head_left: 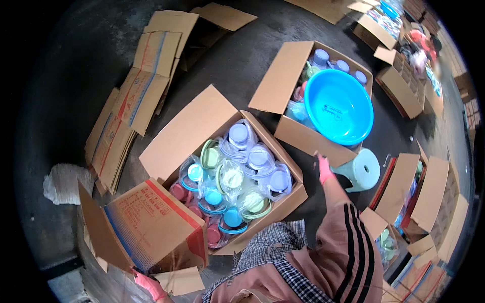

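My left hand (pixel 149 287), in a pink glove with dark fingertips, grips the near edge of a tilted cardboard box (pixel 151 222) with a blue and red band. My right hand (pixel 325 170), gloved alike, reaches forward and has its fingers at the lower edge of another open cardboard box (pixel 308 137). On that box's contents rests a bright blue plastic basin (pixel 336 103). Between my arms stands an open carton (pixel 280 212) of lidded jugs (pixel 233 177) in clear plastic bags, with purple, green, blue and red ones among them.
A pale green plastic stool (pixel 365 170) stands right of my right hand. Flattened cartons (pixel 136 101) lean at the far left, near a white wrapped bundle (pixel 68 184). More open cartons (pixel 404 194) line the right side. Behind them lie other boxes and a blurred red heap (pixel 422 43).
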Tool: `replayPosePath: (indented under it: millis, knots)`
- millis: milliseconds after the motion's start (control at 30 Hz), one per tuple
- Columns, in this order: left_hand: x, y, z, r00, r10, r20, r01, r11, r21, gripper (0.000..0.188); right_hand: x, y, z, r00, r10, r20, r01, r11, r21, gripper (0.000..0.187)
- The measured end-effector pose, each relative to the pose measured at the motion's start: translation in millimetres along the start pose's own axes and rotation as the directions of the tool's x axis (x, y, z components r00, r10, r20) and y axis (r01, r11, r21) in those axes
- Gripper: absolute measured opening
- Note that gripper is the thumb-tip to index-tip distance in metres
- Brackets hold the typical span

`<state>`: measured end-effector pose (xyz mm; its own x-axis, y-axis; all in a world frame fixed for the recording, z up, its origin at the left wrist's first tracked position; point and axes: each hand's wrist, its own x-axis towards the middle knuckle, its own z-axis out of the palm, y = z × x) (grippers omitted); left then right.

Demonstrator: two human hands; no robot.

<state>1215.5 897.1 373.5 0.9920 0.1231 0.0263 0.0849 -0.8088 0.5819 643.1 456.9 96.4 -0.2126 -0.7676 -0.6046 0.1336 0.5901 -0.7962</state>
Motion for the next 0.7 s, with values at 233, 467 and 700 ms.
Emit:
replayPosePath:
  millis: [233, 467, 700]
  knots:
    - [-7, 24, 15, 0.992, 0.117, 0.037, -0.067, 0.769, -0.636, 0.045, -215, 95, 29, 0.819, 0.283, 0.499, 0.056, 0.826, -0.561, 0.034]
    - [50, 55, -70, 0.934, 0.297, -0.196, -0.351, 0.678, -0.646, 0.04, -333, 59, 67, 0.598, 0.121, 0.792, 0.5, 0.716, -0.487, 0.038]
    - [28, 95, -292, 0.817, 0.544, -0.191, -0.277, 0.079, -0.958, 0.041, -378, 6, 133, 0.769, -0.257, 0.585, 0.33, 0.944, -0.019, 0.039]
